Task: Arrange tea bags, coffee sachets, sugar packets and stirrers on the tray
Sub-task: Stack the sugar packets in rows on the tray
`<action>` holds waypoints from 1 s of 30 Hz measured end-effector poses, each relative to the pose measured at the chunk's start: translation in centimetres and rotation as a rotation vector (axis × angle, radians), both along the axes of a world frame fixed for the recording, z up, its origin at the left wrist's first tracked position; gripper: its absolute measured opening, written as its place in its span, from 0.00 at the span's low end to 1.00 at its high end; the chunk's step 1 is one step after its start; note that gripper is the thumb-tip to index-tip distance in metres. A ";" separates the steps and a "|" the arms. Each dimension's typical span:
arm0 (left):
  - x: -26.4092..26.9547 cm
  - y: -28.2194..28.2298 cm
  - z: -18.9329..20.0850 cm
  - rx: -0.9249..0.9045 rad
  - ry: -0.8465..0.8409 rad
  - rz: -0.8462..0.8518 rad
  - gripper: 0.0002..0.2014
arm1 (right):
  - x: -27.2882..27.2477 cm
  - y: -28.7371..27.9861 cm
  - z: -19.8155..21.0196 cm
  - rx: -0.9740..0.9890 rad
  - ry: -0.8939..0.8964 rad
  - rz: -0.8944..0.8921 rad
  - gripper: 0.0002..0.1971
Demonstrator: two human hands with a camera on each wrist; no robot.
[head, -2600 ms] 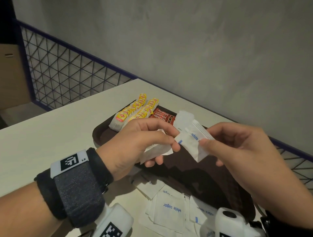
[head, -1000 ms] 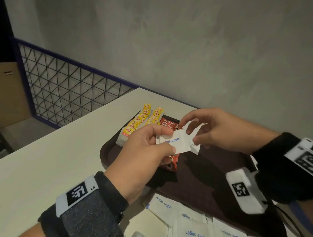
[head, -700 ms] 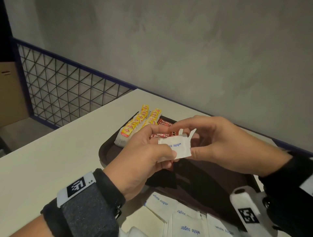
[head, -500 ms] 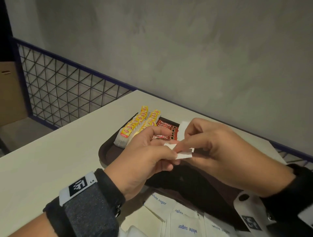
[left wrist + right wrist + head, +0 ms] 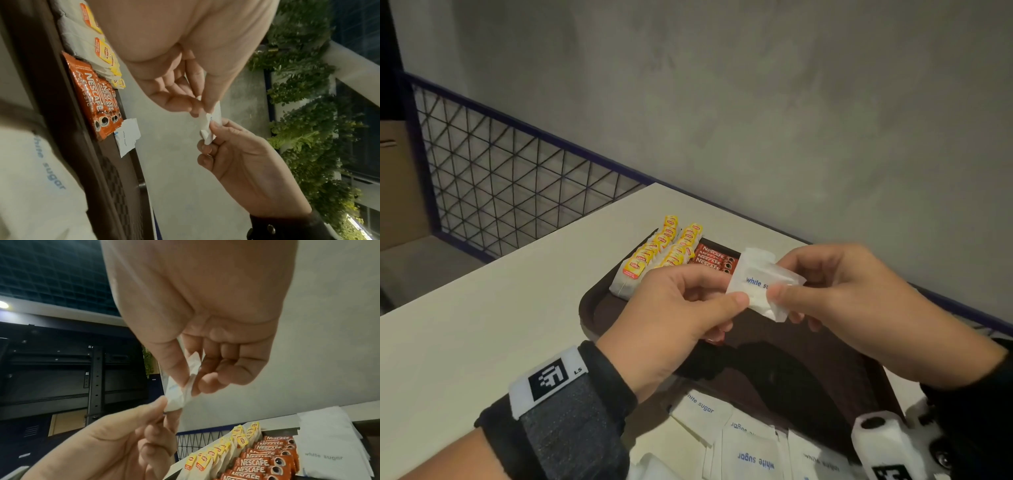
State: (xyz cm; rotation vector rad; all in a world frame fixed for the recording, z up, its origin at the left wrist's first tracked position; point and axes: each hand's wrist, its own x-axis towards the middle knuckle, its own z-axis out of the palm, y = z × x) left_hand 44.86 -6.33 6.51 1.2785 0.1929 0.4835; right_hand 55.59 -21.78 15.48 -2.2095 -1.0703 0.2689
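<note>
Sugar packets being pinched between my left hand and right hand, above the tray | two, seemingly | risk: thin paper slipping, dropping onto coffee sachets.

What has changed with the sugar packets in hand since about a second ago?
Half a second ago the two hands were pressed close with the packets almost hidden; now the left hand and right hand have drawn slightly apart, and the held sugar packets show fanned between them, still pinched by both, above the tray. Tea bags, coffee sachets and the loose sugar packets near the tray's front stayed put.
</note>
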 end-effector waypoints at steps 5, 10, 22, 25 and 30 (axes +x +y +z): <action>0.0 -0.1 -0.2 -0.006 0.048 0.058 0.06 | 0.9 0.3 -0.1 -0.114 0.033 0.016 0.05; 0.4 0.3 -0.1 -0.144 0.052 0.145 0.05 | 4.9 1.6 0.4 -0.225 0.088 -0.049 0.04; 0.6 0.8 -0.1 -0.176 0.030 0.154 0.04 | 11.8 4.2 -5.5 -0.440 0.289 -0.251 0.12; 0.8 1.0 -0.3 -0.191 0.040 0.163 0.04 | 12.2 4.4 -6.1 -0.437 0.277 -0.324 0.12; 0.9 1.1 -0.5 -0.204 0.050 0.175 0.04 | 11.9 4.8 -6.3 -0.382 0.288 -0.377 0.20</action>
